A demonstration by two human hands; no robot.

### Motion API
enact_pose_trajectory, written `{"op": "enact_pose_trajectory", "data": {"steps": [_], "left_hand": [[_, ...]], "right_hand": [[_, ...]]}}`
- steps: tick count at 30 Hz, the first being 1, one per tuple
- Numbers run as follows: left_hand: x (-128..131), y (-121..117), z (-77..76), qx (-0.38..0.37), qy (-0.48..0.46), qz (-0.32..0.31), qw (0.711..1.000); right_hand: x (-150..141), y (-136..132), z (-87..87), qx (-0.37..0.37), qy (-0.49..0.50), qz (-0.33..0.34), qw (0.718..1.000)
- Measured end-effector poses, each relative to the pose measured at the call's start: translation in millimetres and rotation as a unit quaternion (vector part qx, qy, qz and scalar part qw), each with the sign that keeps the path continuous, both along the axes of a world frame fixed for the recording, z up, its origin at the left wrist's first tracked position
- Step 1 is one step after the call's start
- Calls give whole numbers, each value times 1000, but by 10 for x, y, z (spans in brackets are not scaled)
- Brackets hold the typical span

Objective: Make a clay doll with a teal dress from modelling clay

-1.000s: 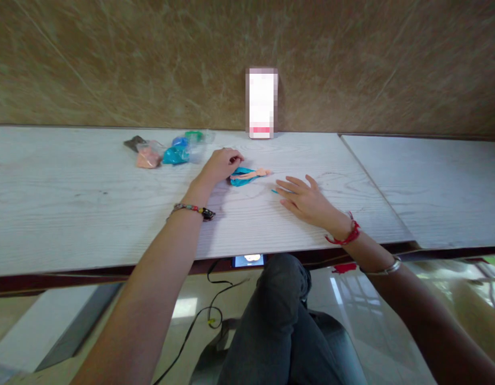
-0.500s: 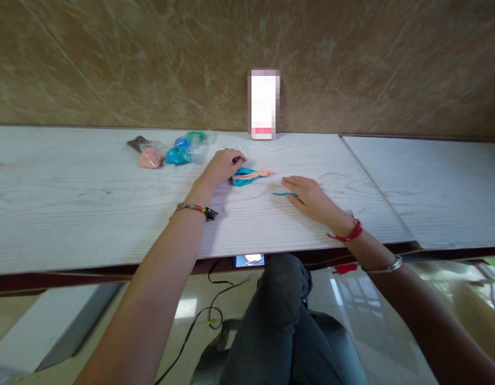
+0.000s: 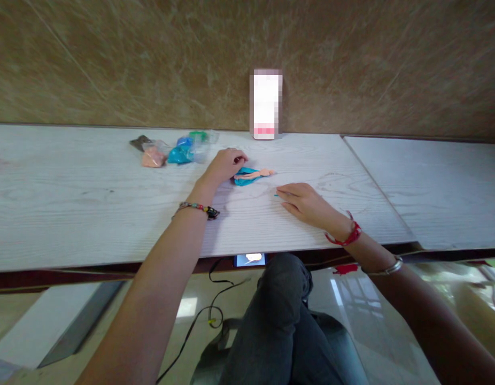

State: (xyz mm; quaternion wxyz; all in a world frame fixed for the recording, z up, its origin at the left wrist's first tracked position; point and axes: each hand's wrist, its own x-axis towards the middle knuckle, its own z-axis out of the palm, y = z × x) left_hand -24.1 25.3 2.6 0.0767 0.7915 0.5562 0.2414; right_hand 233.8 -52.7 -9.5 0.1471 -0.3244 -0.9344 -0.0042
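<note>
On the white wood-grain table lies a flat blue clay piece (image 3: 241, 181) with a peach clay strip (image 3: 265, 172) along its top, narrowing toward the right. My left hand (image 3: 228, 162) rests at its left end, fingers curled in; whether anything is inside them is hidden. To the right, my right hand (image 3: 301, 200) lies palm down on the table with its fingers stretched out. From under its fingertips pokes the tip of a thin blue clay strand (image 3: 276, 195); the rest is covered by the fingers.
Clear bags of peach clay (image 3: 153, 158), blue clay (image 3: 180, 154) and green clay (image 3: 198, 136) sit at the back left, beside a dark grey packet (image 3: 140, 142). A blurred-out phone (image 3: 265, 107) leans on the brown marbled wall. Another lit screen (image 3: 249, 260) shows below the table's front edge.
My right hand has slid slightly left and toward me over the blue clay strand, so less of it shows. My left hand stays by the blue and peach piece.
</note>
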Motion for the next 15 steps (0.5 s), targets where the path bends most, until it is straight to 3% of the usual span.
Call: {"op": "enact_pose_trajectory", "data": {"steps": [8,15], "left_hand": [[1,-7,5,8,1,-4,1000],[3,-10,16,4,8,2,1000]], "right_hand": [[15,-57,7,-34,-34,-36,998],[85,30,-6,-34,41,-42,998]]}}
